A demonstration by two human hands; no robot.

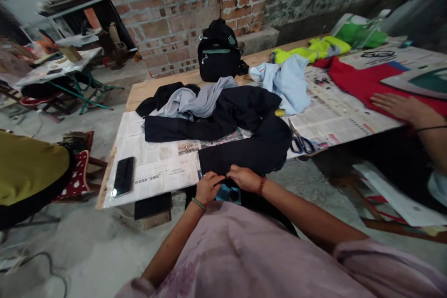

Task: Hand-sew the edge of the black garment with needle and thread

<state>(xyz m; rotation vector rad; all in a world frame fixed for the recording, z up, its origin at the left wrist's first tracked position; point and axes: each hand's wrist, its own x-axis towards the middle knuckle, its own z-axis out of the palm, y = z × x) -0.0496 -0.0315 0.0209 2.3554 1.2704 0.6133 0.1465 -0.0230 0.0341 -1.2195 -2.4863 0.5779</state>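
Observation:
My left hand (208, 188) and my right hand (245, 178) meet at the table's front edge, fingertips pinched close together. A small dark bit shows between them; whether it is cloth or thread I cannot tell. Right beyond my fingers lies the leg of a dark garment (240, 152), apparently trousers, folded round across the table. Grey cloth (202, 98) is bunched among its folds. Under my hands, at my lap, something light blue (228, 193) with a round black piece is partly hidden. Scissors (299, 139) with dark blue handles rest right of the garment.
Newspaper under clear plastic covers the table (157, 167), with a phone (124, 175) at left. Behind stand a black backpack (220, 53) and light blue cloth (284, 81). At right, another person's hand (398, 104) rests on red cloth (356, 79) beside an iron (419, 81).

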